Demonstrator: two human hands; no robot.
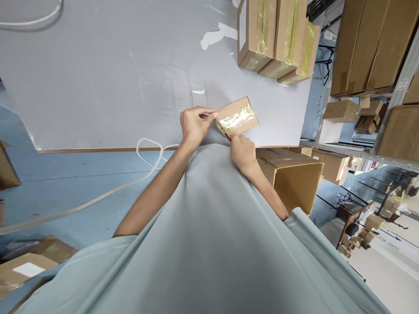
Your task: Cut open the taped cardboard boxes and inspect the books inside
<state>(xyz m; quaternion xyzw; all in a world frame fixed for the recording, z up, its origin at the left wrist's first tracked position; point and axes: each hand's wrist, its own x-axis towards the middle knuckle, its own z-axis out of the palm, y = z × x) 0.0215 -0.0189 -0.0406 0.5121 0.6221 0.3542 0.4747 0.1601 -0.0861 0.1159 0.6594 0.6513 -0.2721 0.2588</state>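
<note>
A small cardboard box (237,117) with shiny clear tape across its top is tilted near the table's front edge. The fingers of my left hand (194,125) pinch its near left corner. My right hand (242,150) is closed at the lower edge of the box, around a small red and black tool (229,138). Only a bit of red and a thin dark tip of that tool show, against the box's edge; the rest is hidden in my fist.
Several taped cardboard boxes (275,39) stand at the back right of the grey table (108,87). Torn white paper (218,35) lies beside them. An open carton (291,174) sits below the table's edge at right. A white cable (121,186) hangs at front left. Shelves hold more cartons (363,48).
</note>
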